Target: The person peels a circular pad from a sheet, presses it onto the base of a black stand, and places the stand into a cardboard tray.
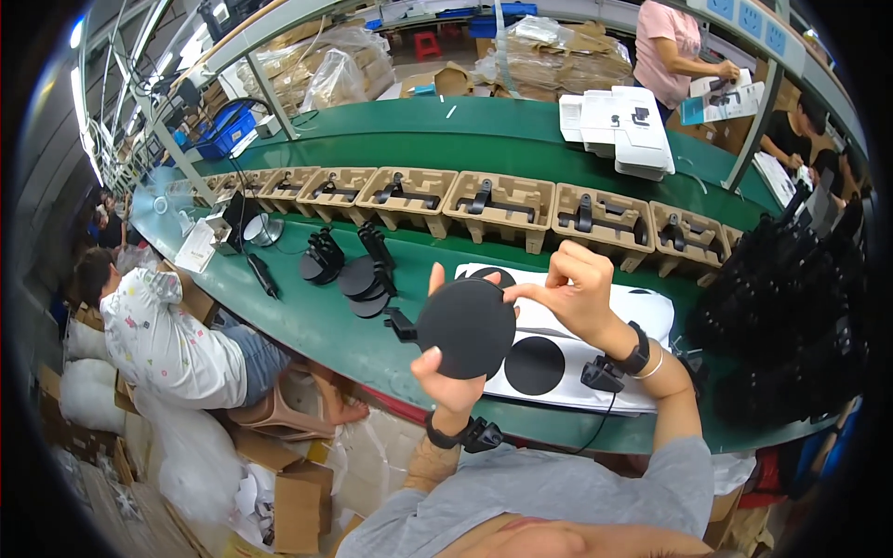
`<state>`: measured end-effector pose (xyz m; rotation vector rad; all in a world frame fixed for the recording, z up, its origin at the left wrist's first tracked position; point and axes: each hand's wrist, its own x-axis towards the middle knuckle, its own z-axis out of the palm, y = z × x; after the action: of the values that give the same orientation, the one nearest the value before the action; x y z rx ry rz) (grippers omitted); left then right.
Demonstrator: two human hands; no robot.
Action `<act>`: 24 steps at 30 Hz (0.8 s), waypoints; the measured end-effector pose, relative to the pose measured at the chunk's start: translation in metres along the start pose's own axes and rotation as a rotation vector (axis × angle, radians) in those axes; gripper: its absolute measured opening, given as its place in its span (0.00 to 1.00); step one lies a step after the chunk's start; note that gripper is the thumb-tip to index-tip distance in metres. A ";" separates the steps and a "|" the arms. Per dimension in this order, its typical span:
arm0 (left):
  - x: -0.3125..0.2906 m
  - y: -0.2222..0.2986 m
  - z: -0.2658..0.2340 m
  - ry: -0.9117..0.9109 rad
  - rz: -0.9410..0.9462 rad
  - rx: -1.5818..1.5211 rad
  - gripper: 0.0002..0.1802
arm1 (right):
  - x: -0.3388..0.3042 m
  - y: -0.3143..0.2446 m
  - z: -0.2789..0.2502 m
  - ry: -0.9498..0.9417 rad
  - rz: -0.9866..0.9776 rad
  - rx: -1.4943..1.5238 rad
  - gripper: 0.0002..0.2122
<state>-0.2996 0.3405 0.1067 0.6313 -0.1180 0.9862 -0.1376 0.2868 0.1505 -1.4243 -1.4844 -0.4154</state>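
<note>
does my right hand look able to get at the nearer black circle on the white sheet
Probably yes: nothing seems to cover the black circle and the right hand is close, though it's at the rim of the held disc.

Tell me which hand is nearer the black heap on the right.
Right. The right hand is left of the heap, at the edge of the black disc; the left hand, holding that disc, is farther left.

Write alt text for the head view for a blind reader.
A person's left hand holds a round black disc above a green workbench, the right hand at its rim. Beyond, brown molded trays holding black parts stand in a row.
</note>
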 end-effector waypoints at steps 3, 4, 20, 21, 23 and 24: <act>0.004 0.006 -0.009 0.022 -0.019 0.014 0.51 | 0.000 -0.006 0.002 0.014 -0.304 0.069 0.17; 0.006 0.005 -0.009 0.049 -0.023 0.040 0.49 | 0.001 -0.014 0.002 -0.006 -0.490 0.178 0.17; 0.006 -0.024 -0.115 -0.065 -0.511 0.017 0.36 | 0.009 0.042 0.047 -0.124 0.422 0.382 0.11; 0.002 -0.020 -0.108 -0.056 -0.517 0.073 0.36 | 0.017 0.060 0.046 -0.118 0.483 0.311 0.11; -0.003 -0.013 -0.105 -0.077 -0.498 0.223 0.37 | 0.032 0.099 0.050 -0.068 0.509 0.105 0.11; -0.005 -0.009 -0.103 -0.102 -0.477 0.375 0.37 | 0.041 0.118 0.050 -0.021 0.473 -0.034 0.11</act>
<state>-0.3144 0.3895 0.0165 1.0001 0.1287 0.5141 -0.0451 0.3782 0.1173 -1.7496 -1.1099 -0.1308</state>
